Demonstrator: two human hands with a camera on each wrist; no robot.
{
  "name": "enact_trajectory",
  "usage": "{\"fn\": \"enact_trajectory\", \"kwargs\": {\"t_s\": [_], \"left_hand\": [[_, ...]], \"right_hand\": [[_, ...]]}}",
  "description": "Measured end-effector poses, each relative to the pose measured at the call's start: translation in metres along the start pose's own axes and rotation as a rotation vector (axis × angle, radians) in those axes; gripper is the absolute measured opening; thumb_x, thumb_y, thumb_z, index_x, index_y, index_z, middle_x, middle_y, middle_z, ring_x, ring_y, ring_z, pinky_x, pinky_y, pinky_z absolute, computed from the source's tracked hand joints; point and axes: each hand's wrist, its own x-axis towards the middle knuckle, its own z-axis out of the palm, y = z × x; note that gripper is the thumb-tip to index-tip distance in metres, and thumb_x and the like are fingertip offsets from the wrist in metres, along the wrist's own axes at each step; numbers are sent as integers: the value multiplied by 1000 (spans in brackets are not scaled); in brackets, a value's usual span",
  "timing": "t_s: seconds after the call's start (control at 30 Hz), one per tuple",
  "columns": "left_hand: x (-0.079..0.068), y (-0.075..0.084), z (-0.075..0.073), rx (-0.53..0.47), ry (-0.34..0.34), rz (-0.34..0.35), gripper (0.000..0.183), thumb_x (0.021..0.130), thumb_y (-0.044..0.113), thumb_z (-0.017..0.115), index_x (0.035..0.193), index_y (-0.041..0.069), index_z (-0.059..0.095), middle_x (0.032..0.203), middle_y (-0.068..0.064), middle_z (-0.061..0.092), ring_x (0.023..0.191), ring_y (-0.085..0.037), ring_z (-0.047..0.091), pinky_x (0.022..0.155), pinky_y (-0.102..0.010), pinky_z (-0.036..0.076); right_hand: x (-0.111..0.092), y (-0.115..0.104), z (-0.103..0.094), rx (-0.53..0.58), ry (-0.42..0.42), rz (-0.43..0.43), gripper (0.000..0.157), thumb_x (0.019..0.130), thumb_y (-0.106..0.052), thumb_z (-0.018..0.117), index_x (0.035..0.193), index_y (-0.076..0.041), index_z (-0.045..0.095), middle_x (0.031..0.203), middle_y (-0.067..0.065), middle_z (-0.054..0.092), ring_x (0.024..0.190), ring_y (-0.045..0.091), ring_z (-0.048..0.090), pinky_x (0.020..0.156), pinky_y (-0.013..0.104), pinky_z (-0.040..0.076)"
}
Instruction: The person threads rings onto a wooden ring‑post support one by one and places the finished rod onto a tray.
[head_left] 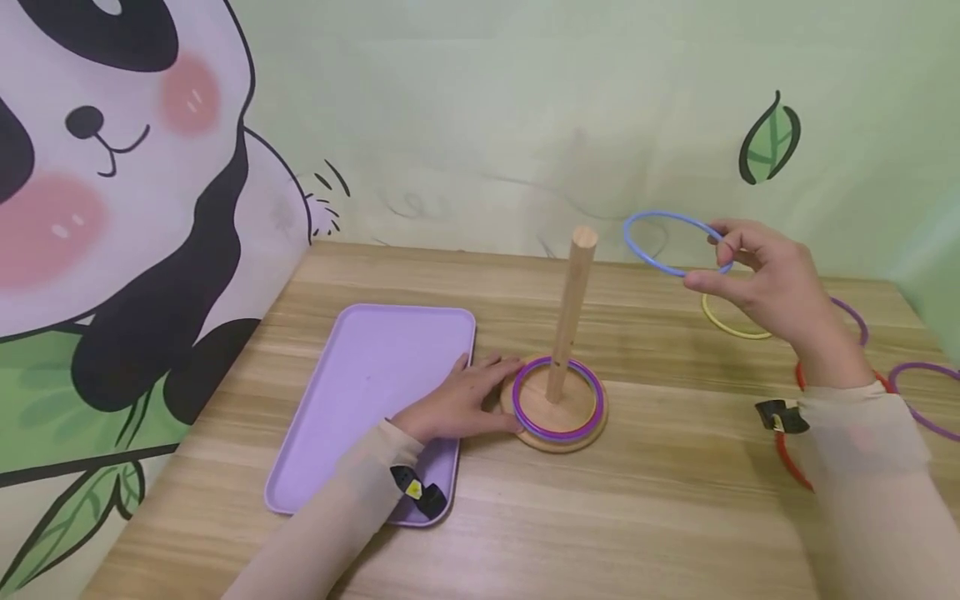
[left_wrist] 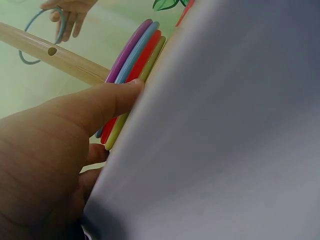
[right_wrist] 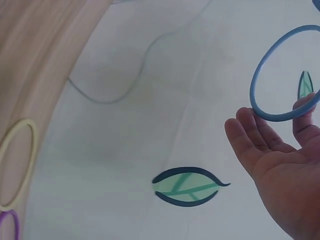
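Note:
My right hand [head_left: 780,283] is raised to the right of the post and pinches a thin blue ring [head_left: 663,213] between thumb and fingers. The wooden ring stand [head_left: 573,308] has an upright round post on a round base [head_left: 577,408]. Around the post's foot lie stacked rings, a purple ring [left_wrist: 127,50] uppermost, then blue, red and yellow-green below it. My left hand [head_left: 465,400] grips the left side of the stand's base, its thumb across the ring edges. Some left fingers are hidden behind the stack in the left wrist view.
A lilac tray [head_left: 375,383] lies left of the stand, under my left forearm. To the right, a yellow ring [head_left: 738,333], purple rings and red rings [head_left: 791,467] lie on the table, partly behind my right arm. A painted wall stands along the table's back edge.

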Motion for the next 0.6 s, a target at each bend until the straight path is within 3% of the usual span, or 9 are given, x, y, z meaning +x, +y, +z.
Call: {"fn": "enact_trajectory", "kwargs": {"t_s": [0.17, 0.6], "left_hand": [[0, 1, 0, -4, -4, -1, 91, 90, 45, 81, 162, 7, 40, 164, -14, 43, 158, -40, 24, 126, -66, -3], [0, 1, -1, 1, -12, -8, 92, 90, 45, 81, 162, 7, 40, 165, -15, 43, 159, -40, 23, 126, -65, -4]], "right_hand": [[1, -12, -5, 65, 10, -71, 37, 85, 0, 88, 90, 4, 51, 132, -5, 62, 106, -4, 63, 93, 10, 46], [11, -48, -14, 182, 10, -237, 34, 81, 12, 85, 84, 8, 51, 127, -8, 67, 114, 8, 65, 103, 14, 49]]}}
